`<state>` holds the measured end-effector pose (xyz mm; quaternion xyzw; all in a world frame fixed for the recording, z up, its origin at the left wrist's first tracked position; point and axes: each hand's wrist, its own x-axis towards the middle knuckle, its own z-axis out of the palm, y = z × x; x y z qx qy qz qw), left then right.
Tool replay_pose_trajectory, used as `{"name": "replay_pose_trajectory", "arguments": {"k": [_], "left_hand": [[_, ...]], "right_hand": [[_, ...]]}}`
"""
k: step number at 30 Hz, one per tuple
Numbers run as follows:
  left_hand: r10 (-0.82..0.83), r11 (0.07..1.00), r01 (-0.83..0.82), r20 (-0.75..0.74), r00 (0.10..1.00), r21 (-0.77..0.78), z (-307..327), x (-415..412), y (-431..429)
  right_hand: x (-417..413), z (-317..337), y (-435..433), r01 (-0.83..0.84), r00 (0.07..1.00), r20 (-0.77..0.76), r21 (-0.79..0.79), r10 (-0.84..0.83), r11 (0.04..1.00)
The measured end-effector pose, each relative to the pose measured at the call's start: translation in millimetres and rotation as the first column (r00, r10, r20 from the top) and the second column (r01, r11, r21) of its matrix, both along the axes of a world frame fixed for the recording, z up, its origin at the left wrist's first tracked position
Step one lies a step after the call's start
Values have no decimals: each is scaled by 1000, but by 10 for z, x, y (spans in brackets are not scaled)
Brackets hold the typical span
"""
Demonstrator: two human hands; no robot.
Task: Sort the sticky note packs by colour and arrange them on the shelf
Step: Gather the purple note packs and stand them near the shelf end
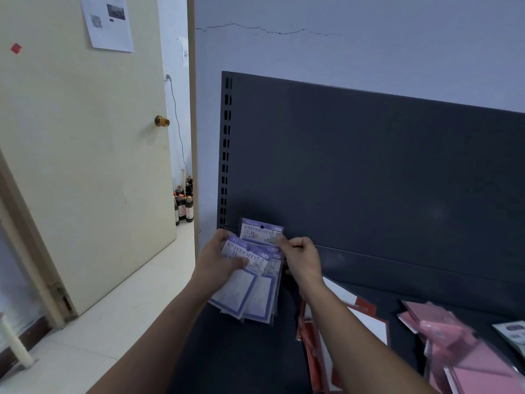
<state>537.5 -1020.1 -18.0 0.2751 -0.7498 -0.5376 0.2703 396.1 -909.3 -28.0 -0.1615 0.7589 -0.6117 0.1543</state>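
My left hand (220, 258) grips a fanned stack of purple sticky note packs (250, 291) above the left end of the dark shelf (244, 359), thumb across the top pack. My right hand (301, 258) pinches the right edge of another purple pack (260, 230) that stands upright against the shelf's back panel (369, 180). Red packs (366, 317) lie on the shelf under my right forearm. Pink packs (454, 345) are heaped at the right. A green pack (511, 331) shows at the right edge.
An open door (85, 166) stands to the left of the shelf, and dark bottles (184, 206) stand on the floor behind it. A white post (12, 342) rises from the floor at lower left.
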Motion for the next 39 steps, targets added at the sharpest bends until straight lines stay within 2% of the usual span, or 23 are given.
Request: {"name": "replay_pose_trajectory", "arguments": {"k": [4,6,9,15,23,33,36,39], "left_hand": [[27,999,-29,-50,998,-41,-27,-8,-10],[36,998,-39,-65,997,-39,-45,-8,-8],[67,998,-68,-81,994,-2,-113,18,16],[147,989,-146,-48,988,25,-218,71,64],[184,982,-183,-1,983,53,-263,81,52],[189,982,-189,-48,981,19,-156,-32,-28],[189,982,-190,-57,980,-7,-112,-103,-62],[194,981,-195,-57,979,-5,-104,-141,-97]], "right_hand": [[65,52,36,-178,984,-19,-37,177,983],[104,83,62,-209,977,-68,-84,204,974],[132,93,55,-182,981,-94,-146,169,972],[147,82,-13,-53,999,-22,-257,49,965],[72,29,-121,72,992,-83,-200,-91,977],[61,82,-145,114,955,-259,-128,-144,985],[105,90,-108,98,950,-286,-106,-125,990],[104,94,-75,49,969,-239,-72,-65,996]]}}
